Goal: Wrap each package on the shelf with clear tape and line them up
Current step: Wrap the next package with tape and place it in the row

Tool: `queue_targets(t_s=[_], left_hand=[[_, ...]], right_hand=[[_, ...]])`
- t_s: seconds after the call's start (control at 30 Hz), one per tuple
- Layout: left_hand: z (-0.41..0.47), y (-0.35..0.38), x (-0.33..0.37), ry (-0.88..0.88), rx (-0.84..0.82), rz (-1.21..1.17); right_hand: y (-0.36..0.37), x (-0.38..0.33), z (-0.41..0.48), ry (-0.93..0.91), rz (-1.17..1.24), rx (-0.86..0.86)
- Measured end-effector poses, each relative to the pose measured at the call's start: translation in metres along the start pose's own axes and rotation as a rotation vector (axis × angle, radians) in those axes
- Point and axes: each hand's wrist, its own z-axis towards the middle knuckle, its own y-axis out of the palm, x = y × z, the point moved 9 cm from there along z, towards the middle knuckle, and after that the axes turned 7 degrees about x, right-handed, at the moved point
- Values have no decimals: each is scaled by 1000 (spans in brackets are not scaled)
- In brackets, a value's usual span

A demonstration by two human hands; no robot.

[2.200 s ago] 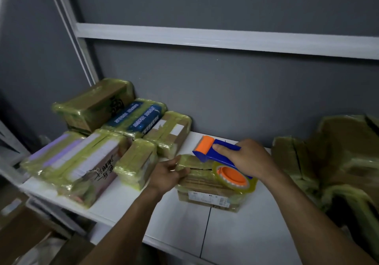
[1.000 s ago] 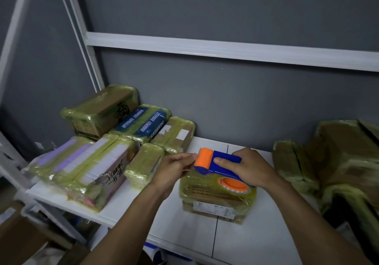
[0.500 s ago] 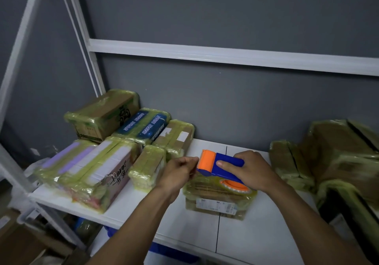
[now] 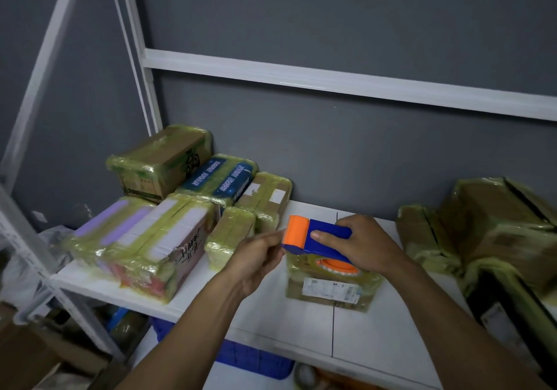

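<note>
I think a hard pull on the clear tape could drag the small brown package across the smooth white shelf, or make the tape stick to itself. The package sits in the middle of the shelf with the blue and orange tape dispenser on top. The right hand is curled round the blue handle, and the left hand has its fingers bunched at the orange end, though I cannot tell if they hold any tape. Behind is a grey wall, with wrapped packages lined up on the left and a messy pile on the right.
</note>
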Motion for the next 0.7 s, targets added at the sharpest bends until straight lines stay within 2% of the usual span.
queue_targets(t_s=[0.07,0.37,0.5,0.7], left_hand=[[-4,-6,3,9,-1,39],[-15,0,16,155,196,124],[-16,20,17,178,235,127],[-14,7,20,227,403,59]], right_hand=[[2,-4,-4,0,5,-8],[-10,-4,-7,22,-63,-65],[-27,8,4,42,-101,-106],[-63,43,12,33,-140,-168]])
